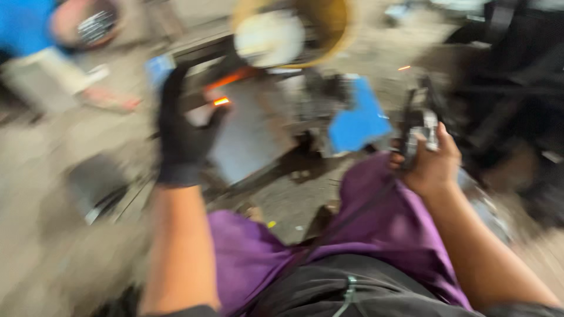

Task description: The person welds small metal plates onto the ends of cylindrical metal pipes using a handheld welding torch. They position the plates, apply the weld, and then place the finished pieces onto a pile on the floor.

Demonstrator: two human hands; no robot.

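Left hand (183, 138) in black glove raised over grey metal sheet (249, 132) on the floor, fingers loosely spread, grasping nothing, right hand (433, 164) bare, clenched around dark power tool (418, 130), view blurred

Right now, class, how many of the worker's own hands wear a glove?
1. The left hand, raised near the orange glow, wears a black glove. The right hand is bare and grips a dark tool. The picture is blurred.

Matt black glove (182, 138), purple cloth (376, 229) — perhaps metal tool (420, 132), blurred, rough concrete floor (47, 246).
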